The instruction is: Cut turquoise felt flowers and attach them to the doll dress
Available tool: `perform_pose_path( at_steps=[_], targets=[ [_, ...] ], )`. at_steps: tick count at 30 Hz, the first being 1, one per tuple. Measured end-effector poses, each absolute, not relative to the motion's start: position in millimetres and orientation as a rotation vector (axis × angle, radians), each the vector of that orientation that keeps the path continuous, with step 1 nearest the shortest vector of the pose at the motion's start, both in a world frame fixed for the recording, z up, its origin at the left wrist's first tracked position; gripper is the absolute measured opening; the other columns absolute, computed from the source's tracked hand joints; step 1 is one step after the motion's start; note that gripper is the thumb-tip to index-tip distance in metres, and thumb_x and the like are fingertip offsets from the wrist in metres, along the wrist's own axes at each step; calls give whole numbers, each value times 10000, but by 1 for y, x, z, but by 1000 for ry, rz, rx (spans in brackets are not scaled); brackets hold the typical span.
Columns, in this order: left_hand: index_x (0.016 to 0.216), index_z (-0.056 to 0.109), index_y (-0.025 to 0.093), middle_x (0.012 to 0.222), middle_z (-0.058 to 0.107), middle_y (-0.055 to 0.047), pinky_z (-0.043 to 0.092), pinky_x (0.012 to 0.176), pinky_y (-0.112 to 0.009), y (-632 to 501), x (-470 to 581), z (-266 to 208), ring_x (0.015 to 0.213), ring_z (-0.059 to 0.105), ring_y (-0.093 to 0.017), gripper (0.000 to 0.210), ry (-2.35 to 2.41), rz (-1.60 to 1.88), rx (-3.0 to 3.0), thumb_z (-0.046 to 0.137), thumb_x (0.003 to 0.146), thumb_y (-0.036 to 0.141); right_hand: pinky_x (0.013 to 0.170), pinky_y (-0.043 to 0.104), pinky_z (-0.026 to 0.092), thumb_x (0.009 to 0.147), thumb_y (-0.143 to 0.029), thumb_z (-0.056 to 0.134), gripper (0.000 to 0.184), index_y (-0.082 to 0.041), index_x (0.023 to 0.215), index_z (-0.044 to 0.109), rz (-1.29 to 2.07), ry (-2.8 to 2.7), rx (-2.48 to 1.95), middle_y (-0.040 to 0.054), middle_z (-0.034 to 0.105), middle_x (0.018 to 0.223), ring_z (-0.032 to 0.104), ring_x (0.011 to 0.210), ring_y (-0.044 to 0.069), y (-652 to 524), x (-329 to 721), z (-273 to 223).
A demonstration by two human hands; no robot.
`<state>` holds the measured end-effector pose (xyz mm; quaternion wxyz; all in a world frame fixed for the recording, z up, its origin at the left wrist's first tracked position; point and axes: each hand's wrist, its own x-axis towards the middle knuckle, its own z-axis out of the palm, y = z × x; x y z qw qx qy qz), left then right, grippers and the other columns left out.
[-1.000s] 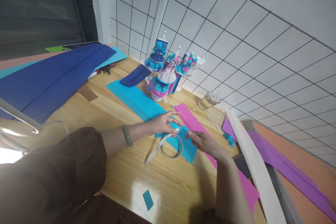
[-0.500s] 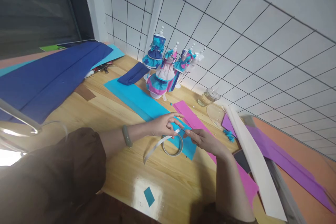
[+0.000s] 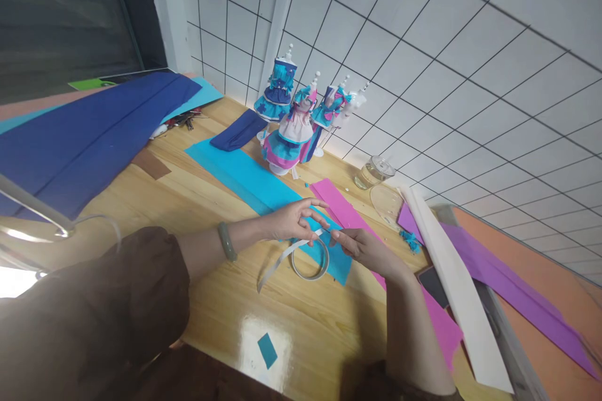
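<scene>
My left hand [image 3: 296, 219] reaches in from the left, its thumb and a finger closed on a narrow white tape strip [image 3: 278, 265]. The strip's loose end curls down toward the table. My right hand [image 3: 360, 244] is pinched close to the strip's upper end; what lies between its fingertips is too small to make out. Just below both hands is a white tape roll [image 3: 310, 277], a thin ring seen over the edge of a bright blue crepe-paper strip [image 3: 244, 178]. A small teal piece [image 3: 267, 351] lies near the table's front edge.
Small dress forms in paper dresses [image 3: 291, 131] stand by the tiled wall. A lidded glass cup [image 3: 374, 172] is right of them. Pink paper [image 3: 338, 203], white paper [image 3: 463, 288] and purple paper [image 3: 512, 294] lie to the right. Dark blue paper [image 3: 103, 131] spreads at left.
Almost nothing differs. My two hands stay together at the tape strip, with only a very slight shift of the fingers and of the camera view.
</scene>
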<state>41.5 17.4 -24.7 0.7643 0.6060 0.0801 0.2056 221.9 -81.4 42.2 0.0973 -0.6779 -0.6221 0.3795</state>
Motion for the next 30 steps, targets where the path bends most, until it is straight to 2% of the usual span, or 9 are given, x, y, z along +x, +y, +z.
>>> perform_pose_path(
  at_steps=[11,22,30],
  targets=[
    [1209,346,221,1099,559,-134,481,560,-248,17,40,-22,598,610,-97,648,197,430,1307,680,653,218,490,226,305,799,-601,348,503,-169,704,588,1123,-1811,-2011,-39,325,540,325,502,100,-81,220,40],
    [1225,336,235,1151,533,-143,493,573,-255,19,41,-26,596,617,-92,671,197,429,1357,684,652,219,543,240,339,800,-621,318,560,-173,808,654,1143,-1899,-2038,-13,426,593,392,559,119,-81,218,44],
    [1247,306,253,1194,489,-126,451,465,-197,21,42,-30,483,541,-27,620,268,463,1453,582,699,161,542,248,363,789,-649,296,600,-156,826,637,1083,-1831,-2095,-1,446,601,435,571,132,-83,220,42]
  ],
)
